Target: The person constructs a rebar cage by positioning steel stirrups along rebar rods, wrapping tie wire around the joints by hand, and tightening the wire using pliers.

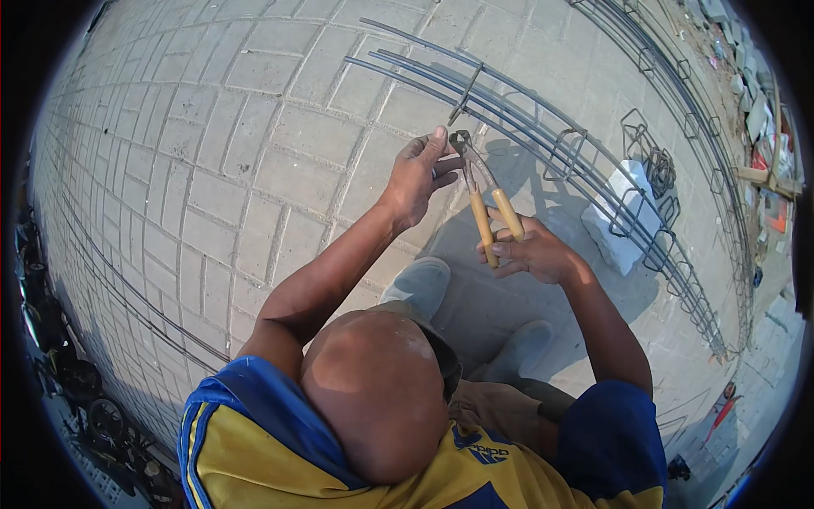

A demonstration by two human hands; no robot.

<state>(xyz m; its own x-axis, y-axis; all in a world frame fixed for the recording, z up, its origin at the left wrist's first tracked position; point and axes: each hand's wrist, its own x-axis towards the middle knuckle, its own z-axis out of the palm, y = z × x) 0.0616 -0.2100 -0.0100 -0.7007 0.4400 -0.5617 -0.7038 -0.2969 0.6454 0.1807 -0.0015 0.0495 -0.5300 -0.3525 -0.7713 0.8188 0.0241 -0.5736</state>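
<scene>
Grey brick paving (212, 153) filling the frame, long cage of grey steel rebar (543, 127) arcing across upper right, white stone block (623, 222) under it, wooden-handled metal pincers (483, 191) at centre, right hand (534, 252) wrapped round the handles, left hand (420, 174) pinching the jaws

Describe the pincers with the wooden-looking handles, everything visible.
The pincers have two long tan handles that look wooden, or sleeved, and dark metal arms meeting at a small rounded head at the top. They are held nearly upright above the paved ground, handles slightly spread. The right hand grips the lower handle ends; the left hand touches the head with its fingertips. The head sits just below a thin bent wire piece by the long rebar cage. Whether the jaws are closed is unclear.
</scene>
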